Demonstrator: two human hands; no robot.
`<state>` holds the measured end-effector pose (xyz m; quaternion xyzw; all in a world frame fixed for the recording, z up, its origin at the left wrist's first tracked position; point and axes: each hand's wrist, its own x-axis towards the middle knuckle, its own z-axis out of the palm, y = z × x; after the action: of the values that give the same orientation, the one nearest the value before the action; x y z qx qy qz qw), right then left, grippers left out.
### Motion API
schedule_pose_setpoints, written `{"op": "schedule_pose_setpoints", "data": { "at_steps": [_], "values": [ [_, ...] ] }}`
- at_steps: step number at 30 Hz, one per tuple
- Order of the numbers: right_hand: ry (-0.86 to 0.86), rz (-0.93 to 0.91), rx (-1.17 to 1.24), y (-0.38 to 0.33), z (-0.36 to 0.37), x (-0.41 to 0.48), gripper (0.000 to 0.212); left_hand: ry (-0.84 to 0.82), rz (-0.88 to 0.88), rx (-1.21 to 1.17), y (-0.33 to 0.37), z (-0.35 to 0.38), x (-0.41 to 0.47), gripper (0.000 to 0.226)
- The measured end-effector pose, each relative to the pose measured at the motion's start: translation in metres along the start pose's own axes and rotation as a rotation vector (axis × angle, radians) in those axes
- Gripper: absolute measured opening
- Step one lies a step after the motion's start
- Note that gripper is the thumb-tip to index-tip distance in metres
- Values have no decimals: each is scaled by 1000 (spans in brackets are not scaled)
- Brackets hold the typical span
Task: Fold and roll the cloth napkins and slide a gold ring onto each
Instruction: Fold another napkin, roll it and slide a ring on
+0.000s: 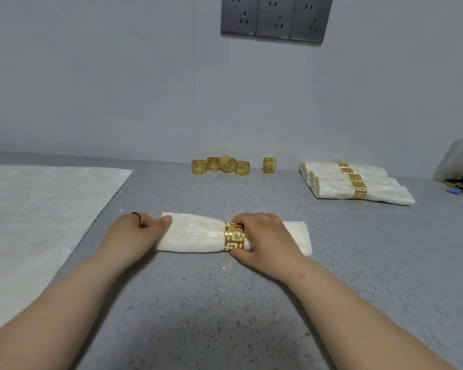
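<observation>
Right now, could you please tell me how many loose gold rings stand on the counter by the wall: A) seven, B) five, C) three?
B: four loose gold rings cluster by the wall, and a fifth ring stands apart to their right.

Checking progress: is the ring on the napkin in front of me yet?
On: the gold ring encircles the rolled napkin, right hand holding it.

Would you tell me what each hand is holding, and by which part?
The left hand grips the rolled napkin at its left end. The right hand pinches the gold ring around the roll, fingers over its top, thumb at its near side.
</observation>
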<state>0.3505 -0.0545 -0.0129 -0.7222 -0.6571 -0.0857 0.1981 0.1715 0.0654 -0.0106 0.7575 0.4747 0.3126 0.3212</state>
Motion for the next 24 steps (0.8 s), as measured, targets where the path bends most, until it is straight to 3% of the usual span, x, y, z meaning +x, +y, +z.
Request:
{"op": "schedule_pose_setpoints", "data": {
  "at_steps": [3, 10, 15, 20, 24],
  "values": [
    [0, 1, -16, 2, 1, 0, 35, -31, -9, -74, 3, 10, 1, 43],
    [-9, -26, -24, 0, 5, 5, 33, -50, -156, -469, 9, 14, -3, 25],
    [-13, 56, 82, 3, 0, 2, 40, -68, -315, -707, 3, 11, 8, 24],
    [-53, 67, 100, 0, 1, 2, 41, 9, -194, -418, 2, 9, 7, 30],
    [-67, 45, 37, -2, 1, 2, 43, 6, -155, -338, 1, 10, 7, 28]
  ]
}}
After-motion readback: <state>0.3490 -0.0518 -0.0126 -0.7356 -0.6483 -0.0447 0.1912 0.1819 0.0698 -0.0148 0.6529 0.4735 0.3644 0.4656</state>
